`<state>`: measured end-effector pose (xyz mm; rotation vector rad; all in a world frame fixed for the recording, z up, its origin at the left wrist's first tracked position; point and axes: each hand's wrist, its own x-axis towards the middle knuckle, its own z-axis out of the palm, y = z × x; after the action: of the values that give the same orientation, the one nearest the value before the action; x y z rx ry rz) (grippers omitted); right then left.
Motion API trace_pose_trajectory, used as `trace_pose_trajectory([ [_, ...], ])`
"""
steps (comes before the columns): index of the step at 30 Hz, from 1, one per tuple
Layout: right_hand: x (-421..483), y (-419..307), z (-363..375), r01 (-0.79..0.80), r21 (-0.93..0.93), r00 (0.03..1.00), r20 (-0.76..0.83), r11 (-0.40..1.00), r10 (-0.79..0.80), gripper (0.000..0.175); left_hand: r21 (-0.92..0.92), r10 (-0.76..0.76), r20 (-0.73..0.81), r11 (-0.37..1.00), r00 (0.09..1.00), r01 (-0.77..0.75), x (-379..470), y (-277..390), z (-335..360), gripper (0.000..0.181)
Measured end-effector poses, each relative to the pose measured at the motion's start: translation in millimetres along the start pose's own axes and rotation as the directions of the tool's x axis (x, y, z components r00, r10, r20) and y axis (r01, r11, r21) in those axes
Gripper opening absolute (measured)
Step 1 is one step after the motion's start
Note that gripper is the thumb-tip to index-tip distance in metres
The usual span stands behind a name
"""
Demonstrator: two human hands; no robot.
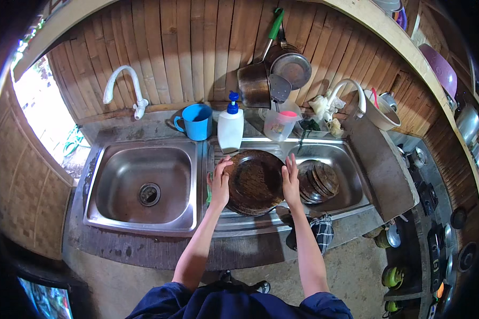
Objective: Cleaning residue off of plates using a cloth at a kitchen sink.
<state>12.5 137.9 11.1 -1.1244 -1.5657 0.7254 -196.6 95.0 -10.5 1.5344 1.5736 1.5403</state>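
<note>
A dark brown, wood-patterned plate point(256, 179) is before me over the ribbed drainboard point(239, 227), with more plate rims showing beneath it. My left hand point(220, 180) holds its left edge, thumb near the rim. On the opposite edge, my right hand point(291, 182) grips with its fingers pointing away from me. Whether the lower plates rest on the drainboard cannot be told. In the right sink basin point(353, 191), several similar brown plates point(318, 181) lie tilted against one another. A bit of green point(209, 188) shows beside my left hand.
The left basin point(115, 191) has a drain. Behind the sink stand a blue mug point(198, 121), a white pump bottle point(230, 129) and a clear plastic jug point(279, 123). White taps point(123, 71) rise at both sides. Pans point(291, 69) hang above; a checked cloth point(321, 231) drapes the front edge.
</note>
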Motion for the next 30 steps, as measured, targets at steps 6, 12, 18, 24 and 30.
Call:
trace_pose_trajectory([
  [6,0.4,4.4,-4.2,-0.028,0.010,1.000,0.007,1.000,0.028,0.055,0.100,0.039,-0.059,0.994,0.997,-0.033,2.8,3.8,0.0,0.030],
  [12,-10.9,-23.2,-73.4,0.111,-0.360,0.850,0.518,0.926,0.099,0.058,0.147,0.314,-0.221,0.947,0.924,-0.287,2.9,96.7,-0.7,0.027],
  [18,-0.7,-35.2,-203.6,-0.062,-0.424,0.879,0.406,0.904,0.250,0.058,-0.168,0.404,-0.031,0.899,0.914,-0.403,6.6,171.4,85.2,0.026],
  [24,18.2,107.1,-280.4,-0.399,0.128,0.916,0.018,0.908,0.400,0.045,-0.482,0.126,0.336,0.874,0.933,0.055,-0.4,131.1,234.4,0.035],
  [30,38.3,248.4,-287.0,-0.752,0.217,0.654,0.126,0.623,0.746,0.014,-0.097,-0.301,0.494,0.913,0.815,0.396,3.7,44.6,339.5,0.048],
])
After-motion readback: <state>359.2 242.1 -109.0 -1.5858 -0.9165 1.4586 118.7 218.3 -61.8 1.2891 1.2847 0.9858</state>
